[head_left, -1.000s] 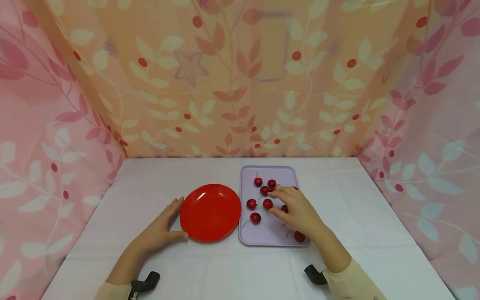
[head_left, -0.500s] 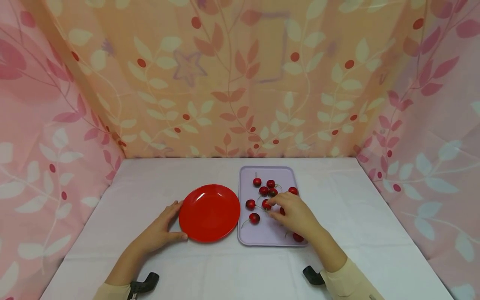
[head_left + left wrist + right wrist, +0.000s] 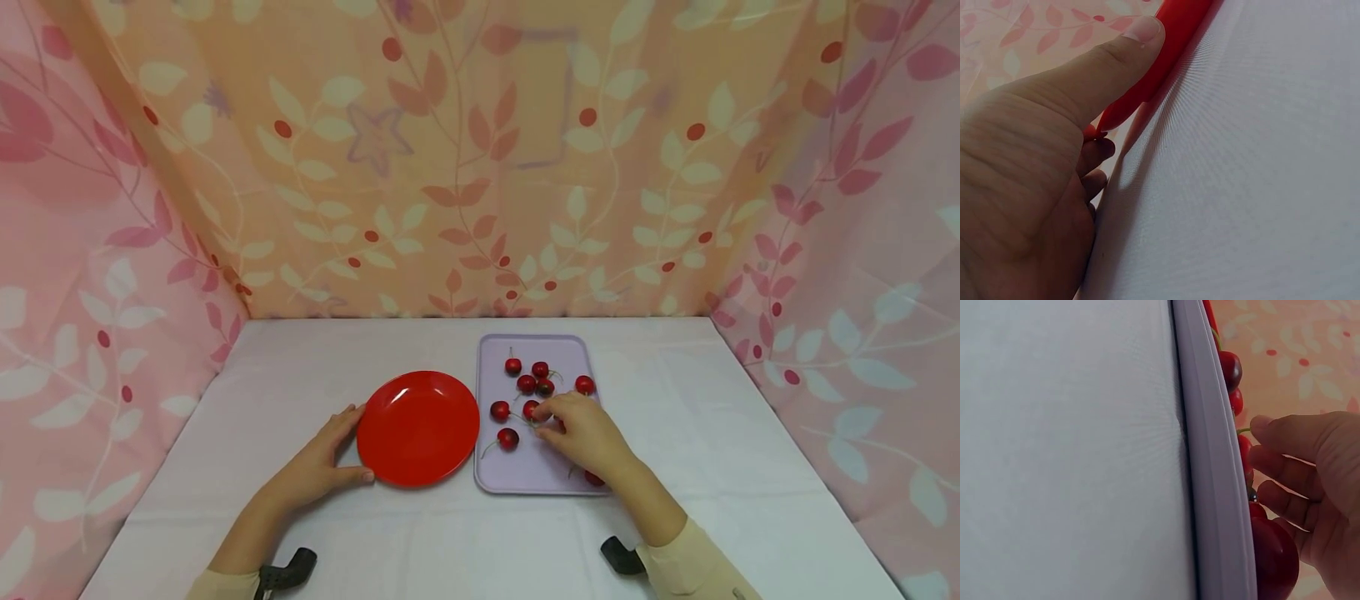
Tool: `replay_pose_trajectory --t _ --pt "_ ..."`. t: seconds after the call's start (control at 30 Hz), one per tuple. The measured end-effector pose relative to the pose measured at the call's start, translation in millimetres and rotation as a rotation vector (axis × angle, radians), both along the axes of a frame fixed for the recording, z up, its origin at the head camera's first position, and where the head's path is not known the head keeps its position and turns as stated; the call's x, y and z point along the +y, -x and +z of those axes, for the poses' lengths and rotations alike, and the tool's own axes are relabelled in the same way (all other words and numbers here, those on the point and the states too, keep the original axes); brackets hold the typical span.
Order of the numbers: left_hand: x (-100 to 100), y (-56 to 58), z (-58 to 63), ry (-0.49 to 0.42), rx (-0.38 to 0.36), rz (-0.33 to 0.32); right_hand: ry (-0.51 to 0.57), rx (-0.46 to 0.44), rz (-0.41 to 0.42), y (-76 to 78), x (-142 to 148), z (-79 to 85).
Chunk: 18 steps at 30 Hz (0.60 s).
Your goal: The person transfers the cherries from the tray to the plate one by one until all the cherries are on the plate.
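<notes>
The left hand (image 3: 324, 460) and right hand (image 3: 588, 429) are bare below a beige left sleeve (image 3: 223, 586) and matching right sleeve (image 3: 693, 562). A black, bent left mount (image 3: 292, 569) and similar right mount (image 3: 622, 556) adjoin them; a greyish mark (image 3: 738, 593) on the right sleeve may be a button.

A round, glossy red plate (image 3: 417, 429) lies face up in front of you, your left hand (image 3: 318, 462) touching its left rim. Just to its right lies a pale lilac rectangular tray (image 3: 525, 479) with rounded corners and a low raised edge. Dark red cherries (image 3: 507, 439), nine of them visible, are scattered across it, several showing thin green stems; four sit near its far end. Your right hand (image 3: 592, 433) reaches over the tray, fingertips at a middle cherry (image 3: 529, 409); whether they grip is unclear.
</notes>
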<state>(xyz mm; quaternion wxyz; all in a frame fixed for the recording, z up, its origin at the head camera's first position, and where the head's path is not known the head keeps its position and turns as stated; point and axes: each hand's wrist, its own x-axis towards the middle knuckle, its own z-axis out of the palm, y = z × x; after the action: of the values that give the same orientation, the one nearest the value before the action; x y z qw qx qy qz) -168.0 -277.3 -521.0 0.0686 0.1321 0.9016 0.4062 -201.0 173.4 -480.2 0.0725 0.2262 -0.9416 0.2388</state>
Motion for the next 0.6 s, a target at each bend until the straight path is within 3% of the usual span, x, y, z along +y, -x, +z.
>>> replay_pose_trajectory --t 0.33,0.6 --pt "-1.8 -0.9 -5.2 0.014 -0.025 0.009 -0.035 -0.005 -0.003 2.8 -0.5 -3.4" --pt "-1.5 0.4 -3.3 0.027 -0.007 0.009 -0.019 0.043 -0.004 3.5 -1.3 -6.5"
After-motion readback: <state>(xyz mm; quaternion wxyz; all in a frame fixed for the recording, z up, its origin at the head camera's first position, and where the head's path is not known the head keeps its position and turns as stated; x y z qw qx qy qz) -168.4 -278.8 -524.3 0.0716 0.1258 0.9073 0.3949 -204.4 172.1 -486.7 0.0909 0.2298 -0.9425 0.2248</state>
